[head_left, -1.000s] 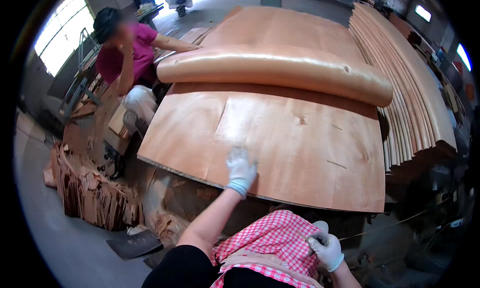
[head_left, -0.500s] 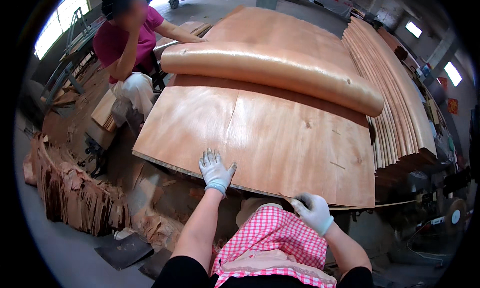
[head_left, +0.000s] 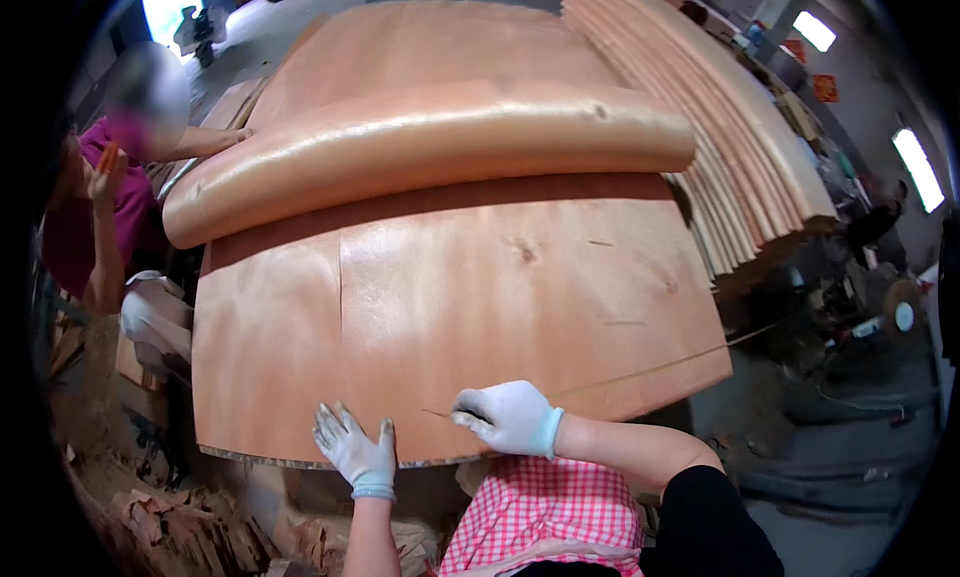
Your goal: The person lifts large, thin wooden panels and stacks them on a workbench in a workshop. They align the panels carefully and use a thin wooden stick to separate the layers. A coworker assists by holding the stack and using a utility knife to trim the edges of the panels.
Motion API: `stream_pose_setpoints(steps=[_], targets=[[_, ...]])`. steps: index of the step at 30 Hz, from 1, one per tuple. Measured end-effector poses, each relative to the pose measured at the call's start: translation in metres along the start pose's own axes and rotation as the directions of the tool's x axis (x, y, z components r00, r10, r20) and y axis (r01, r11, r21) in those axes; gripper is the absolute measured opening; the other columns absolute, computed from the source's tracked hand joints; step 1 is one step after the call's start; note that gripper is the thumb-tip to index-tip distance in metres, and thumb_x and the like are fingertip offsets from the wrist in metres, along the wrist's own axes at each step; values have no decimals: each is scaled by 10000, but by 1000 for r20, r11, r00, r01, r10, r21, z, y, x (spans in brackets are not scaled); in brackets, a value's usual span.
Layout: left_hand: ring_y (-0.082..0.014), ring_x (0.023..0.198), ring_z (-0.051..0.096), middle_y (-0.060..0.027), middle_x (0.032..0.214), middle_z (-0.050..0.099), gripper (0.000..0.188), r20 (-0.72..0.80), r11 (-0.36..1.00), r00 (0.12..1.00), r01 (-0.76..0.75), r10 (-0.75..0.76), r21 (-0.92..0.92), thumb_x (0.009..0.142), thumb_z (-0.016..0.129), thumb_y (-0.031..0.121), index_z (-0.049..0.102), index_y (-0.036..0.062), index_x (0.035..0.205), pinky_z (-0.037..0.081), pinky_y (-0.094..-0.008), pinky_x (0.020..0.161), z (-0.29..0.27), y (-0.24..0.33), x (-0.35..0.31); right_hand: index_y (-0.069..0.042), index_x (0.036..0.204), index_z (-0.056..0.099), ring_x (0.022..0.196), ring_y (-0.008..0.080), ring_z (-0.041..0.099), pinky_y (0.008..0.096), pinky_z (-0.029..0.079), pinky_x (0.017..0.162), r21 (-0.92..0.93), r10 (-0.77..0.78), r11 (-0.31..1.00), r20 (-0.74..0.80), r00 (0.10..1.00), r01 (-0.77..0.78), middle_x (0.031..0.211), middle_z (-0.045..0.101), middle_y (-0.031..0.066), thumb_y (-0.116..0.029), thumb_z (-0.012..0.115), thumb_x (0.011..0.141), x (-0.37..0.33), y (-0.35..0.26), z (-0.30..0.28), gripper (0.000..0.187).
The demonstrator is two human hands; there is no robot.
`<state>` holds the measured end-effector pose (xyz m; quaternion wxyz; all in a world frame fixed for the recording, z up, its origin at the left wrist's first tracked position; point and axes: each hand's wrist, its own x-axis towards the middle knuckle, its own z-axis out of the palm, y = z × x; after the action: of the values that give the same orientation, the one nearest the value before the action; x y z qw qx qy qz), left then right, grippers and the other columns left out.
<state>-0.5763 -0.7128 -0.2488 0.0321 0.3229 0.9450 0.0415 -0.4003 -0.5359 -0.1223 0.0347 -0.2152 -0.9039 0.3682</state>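
A broad reddish-brown wood veneer sheet (head_left: 450,317) lies flat in front of me, with a seam left of its middle. My left hand (head_left: 355,449), in a white glove, rests open on the sheet at its near edge, fingers spread. My gloved right hand (head_left: 508,417) is closed in a pinch over the sheet, to the right of the left one. It grips a long thin wood strip (head_left: 660,369). One short tip pokes out left of the fingers; the rest runs off to the right, past the sheet's right edge. A rolled-over veneer sheet (head_left: 430,157) crosses the far part.
A co-worker in a purple shirt (head_left: 135,212) sits at the left, one hand by the roll's far side. Folded veneer sheets (head_left: 720,127) are stacked at the right. Veneer scraps (head_left: 200,532) lie on the floor at lower left. Machinery (head_left: 890,317) stands at the far right.
My view has turned to the right. My right hand has moved from beside the near edge up over the sheet, bringing the thin strip onto it. My left hand stays flat at the edge.
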Motion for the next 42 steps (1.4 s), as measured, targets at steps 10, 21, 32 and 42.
stream_pose_setpoints(steps=[10,21,32,42], targets=[[-398,1421,166,-279,1514,210,934,89,1000,996,7,-8,11,787,587,560,300,-49,1435,82,-504,1165,-6,-7,-5,-95,962,627,763,365,638,452,503,666,166,-73,985,132,989,50,800,658,160,-327,536,920,54,8,-28,253],[-348,1420,213,-239,1515,258,892,-67,1000,998,-18,18,-1,810,521,631,377,-5,1418,98,-478,1164,10,-9,-4,-33,931,639,709,323,644,404,492,657,312,9,950,-35,999,2,766,656,174,-283,561,909,26,-2,24,263],[-255,1105,529,-155,1202,584,567,-48,459,996,-11,-69,-889,840,693,364,547,-2,1248,402,-398,959,-25,9,-27,10,910,643,592,152,616,302,486,581,270,58,962,-42,997,-44,666,630,96,-238,580,916,28,-37,24,256],[-139,749,641,-54,877,679,99,391,-690,918,244,-62,-681,858,665,20,638,75,935,523,-256,661,-26,17,-26,10,1008,648,671,251,658,366,512,661,325,126,928,193,973,-184,801,680,160,-259,535,932,43,-49,53,301]])
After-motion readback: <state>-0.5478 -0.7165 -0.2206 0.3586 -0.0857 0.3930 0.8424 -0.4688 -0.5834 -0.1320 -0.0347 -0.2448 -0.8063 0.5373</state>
